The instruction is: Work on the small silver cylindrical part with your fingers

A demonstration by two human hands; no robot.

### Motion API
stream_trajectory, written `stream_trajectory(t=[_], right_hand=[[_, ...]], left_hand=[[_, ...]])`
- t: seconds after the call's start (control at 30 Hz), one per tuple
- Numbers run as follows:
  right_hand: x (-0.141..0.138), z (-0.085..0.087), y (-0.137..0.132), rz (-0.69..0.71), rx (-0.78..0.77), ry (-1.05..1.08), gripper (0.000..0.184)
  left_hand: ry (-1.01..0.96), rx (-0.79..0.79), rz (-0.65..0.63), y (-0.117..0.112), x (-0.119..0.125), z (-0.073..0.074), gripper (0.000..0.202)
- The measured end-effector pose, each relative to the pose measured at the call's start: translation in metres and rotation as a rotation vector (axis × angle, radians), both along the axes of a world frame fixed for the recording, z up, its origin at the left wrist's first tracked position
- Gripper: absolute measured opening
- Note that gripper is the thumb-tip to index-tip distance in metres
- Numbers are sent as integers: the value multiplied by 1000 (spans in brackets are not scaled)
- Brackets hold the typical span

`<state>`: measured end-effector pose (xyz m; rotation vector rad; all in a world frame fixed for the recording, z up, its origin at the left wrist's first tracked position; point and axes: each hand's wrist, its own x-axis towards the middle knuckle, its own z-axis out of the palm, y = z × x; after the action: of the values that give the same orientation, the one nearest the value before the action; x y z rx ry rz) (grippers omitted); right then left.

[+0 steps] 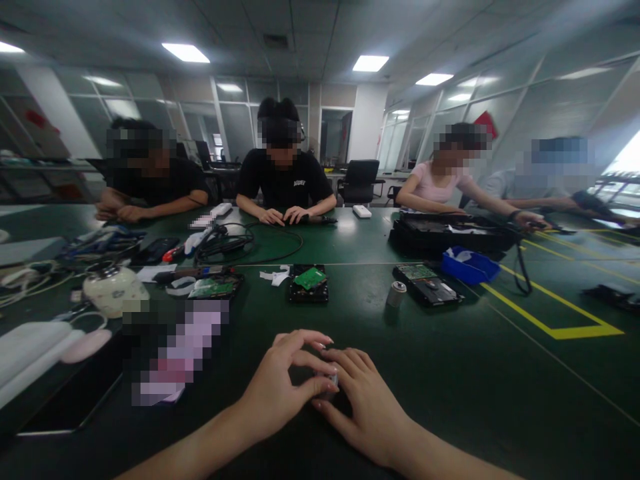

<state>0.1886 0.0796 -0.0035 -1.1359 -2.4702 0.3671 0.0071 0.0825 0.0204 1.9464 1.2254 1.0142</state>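
Close in front of me, my left hand (293,373) pinches a small, light grey, shiny piece (330,380) between thumb and fingers. My right hand (365,397) curls round the same piece from the other side, its thumb low and its fingers bent over the top. The fingers cover most of the piece, so its kind cannot be made out. Beyond my hands stands a small silver metal cylinder (397,295). Hard drives with green circuit boards lie further off: one in the middle (309,291), one at the right (430,285) and one at the left (215,287).
On the green table (475,380) are a blue bin (470,265), a black case (450,233) and coiled black cable (227,245). At left lie a cream pot (115,290), a dark tablet-like slab (75,393) and a pink packet (183,353). Several people sit opposite.
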Motion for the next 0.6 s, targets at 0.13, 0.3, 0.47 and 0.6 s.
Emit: stream_trajectory(t=[0.13, 0.3, 0.47, 0.6], right_hand=[[0, 2, 0, -1, -14, -1, 34], [1, 2, 0, 4, -28, -2, 35], [1, 2, 0, 2, -29, 8, 36], [1, -2, 2, 17, -17, 12, 37]], left_hand=[[0, 31, 31, 0, 1, 0, 8], [-34, 11, 36, 1, 1, 0, 6], [-28, -32, -27, 0, 0, 0, 13], [-11, -58, -110, -1, 0, 1, 29]])
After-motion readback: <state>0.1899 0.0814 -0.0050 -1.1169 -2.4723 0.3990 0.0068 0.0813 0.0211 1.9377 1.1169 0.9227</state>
